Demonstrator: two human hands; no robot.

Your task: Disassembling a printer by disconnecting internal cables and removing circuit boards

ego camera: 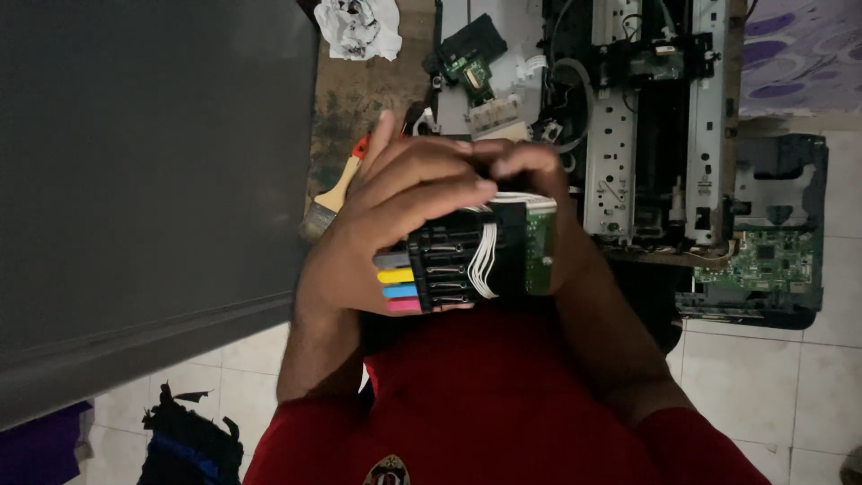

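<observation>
**Black ink carriage held in both hands over a stripped printer**

Black plastic forms the body of the ink carriage (pixel 467 256), which sits between the person's two hands close to the chest, above a red shirt (pixel 503 404). Grey, yellow, blue and pink tabs line its near end, a bundle of white tubes loops across its middle, and a green circuit board covers its far end.

The left hand (pixel 377 233) wraps the carriage from the side, fingers curled over its top and clamped on it, the thumb underneath by the pink tab. The right hand (pixel 539 180) grips the circuit-board end, fingers bent down together onto the top edge, touching the left hand's fingertips.

Beyond the hands lies an opened printer chassis (pixel 646 117) with bare metal rails. A paintbrush (pixel 337 193) with a wooden handle rests on the worn table (pixel 359 99), beside a crumpled white rag (pixel 359 27). A second green board (pixel 763 256) lies to one side.
</observation>
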